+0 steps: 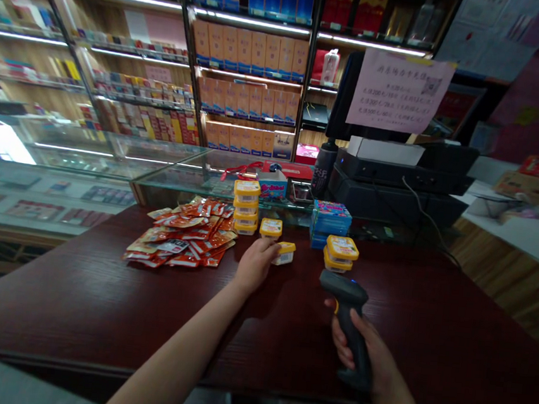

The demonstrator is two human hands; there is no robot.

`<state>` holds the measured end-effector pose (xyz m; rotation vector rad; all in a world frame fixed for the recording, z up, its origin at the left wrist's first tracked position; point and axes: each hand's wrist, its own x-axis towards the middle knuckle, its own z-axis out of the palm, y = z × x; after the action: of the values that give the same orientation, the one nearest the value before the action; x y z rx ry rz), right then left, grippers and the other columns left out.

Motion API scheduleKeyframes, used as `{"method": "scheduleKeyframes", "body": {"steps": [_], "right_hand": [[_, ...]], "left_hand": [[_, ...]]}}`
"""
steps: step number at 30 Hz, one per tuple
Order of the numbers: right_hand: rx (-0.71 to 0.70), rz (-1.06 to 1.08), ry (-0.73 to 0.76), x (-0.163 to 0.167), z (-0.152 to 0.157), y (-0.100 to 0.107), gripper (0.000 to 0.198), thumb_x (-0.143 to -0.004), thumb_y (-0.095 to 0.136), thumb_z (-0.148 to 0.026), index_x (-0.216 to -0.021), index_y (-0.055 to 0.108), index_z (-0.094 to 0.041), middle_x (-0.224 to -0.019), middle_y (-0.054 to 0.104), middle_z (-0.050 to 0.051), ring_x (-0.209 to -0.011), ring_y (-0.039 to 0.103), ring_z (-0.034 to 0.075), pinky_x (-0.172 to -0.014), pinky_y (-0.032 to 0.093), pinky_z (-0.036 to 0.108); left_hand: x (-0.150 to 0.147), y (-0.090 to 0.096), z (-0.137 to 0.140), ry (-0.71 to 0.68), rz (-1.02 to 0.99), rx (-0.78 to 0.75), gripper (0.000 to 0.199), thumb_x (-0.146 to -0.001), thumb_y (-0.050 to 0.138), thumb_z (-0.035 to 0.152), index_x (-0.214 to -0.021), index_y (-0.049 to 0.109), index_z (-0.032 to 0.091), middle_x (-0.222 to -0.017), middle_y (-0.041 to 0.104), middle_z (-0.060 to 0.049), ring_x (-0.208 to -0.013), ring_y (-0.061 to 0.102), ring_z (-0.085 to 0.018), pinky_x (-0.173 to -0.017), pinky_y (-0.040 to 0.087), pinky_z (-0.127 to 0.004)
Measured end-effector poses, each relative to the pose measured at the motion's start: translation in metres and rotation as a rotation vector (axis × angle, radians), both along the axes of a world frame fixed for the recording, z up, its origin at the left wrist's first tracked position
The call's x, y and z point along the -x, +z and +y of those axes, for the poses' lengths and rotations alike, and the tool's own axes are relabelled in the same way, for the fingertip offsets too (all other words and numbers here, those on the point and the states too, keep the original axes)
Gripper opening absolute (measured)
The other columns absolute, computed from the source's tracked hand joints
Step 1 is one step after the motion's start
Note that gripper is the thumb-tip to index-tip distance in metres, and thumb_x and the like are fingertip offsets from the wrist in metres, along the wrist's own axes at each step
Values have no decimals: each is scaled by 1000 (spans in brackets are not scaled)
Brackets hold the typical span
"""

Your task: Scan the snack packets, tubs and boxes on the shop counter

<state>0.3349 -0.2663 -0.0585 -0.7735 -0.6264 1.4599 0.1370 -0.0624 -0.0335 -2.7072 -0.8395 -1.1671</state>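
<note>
My left hand (pixel 257 264) is closed on a small yellow-lidded plastic tub (pixel 285 254), tilted so that its barcode label shows. Just behind it sits another yellow-lidded tub (pixel 271 228), and a stack of several such tubs (pixel 246 207) rises to the left. In my right hand (pixel 365 344) is a black barcode scanner (pixel 350 324), its head pointing forward and left. Beyond the scanner two more tubs (pixel 341 253) are stacked, beside a pile of blue flat boxes (pixel 330 224). Orange snack packets (pixel 185 232) lie heaped on the left.
All of this is on a dark wooden counter (pixel 97 312). Glass display cases (pixel 172 167) run behind and to the left. A monitor with a paper notice (pixel 399 90) stands at the back right over black equipment (pixel 400 176). A dark bottle (pixel 323 168) is beside it.
</note>
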Motion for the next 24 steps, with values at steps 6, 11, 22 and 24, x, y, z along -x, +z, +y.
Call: {"method": "scheduleKeyframes", "body": {"steps": [6,11,22,24], "right_hand": [[26,-60,12,1,0,2,33,-85,59,-48,-97,60,-18,-56,52,-4,-37,38,5,-30,30,14],[41,-38,19,0,1,3,33,-82,63,-49,-93,59,-18,-55,52,-5,-36,39,4,-30,29,13],[42,-12,-19,-2,1,0,33,-82,63,-47,-96,61,-17,-56,54,-4,-36,41,5,-30,30,13],[55,5,-48,-2,2,0,36,-81,65,-47,-101,62,-17,-57,54,-4,-37,41,5,-31,30,14]], "left_hand": [[-1,0,-6,9,130,-31,27,-90,44,19,-111,62,20,-104,61,-9,-98,54,-21,-84,49,-35],[-2,0,-8,25,158,-43,30,-88,46,15,-112,62,21,-105,61,-9,-98,53,-21,-85,47,-33],[-1,3,-14,95,199,-40,27,-90,46,22,-112,61,23,-107,64,-6,-93,55,-19,-79,46,-31],[-1,3,-15,124,195,-21,26,-89,47,22,-111,62,23,-108,64,-6,-91,56,-19,-77,47,-31]]}}
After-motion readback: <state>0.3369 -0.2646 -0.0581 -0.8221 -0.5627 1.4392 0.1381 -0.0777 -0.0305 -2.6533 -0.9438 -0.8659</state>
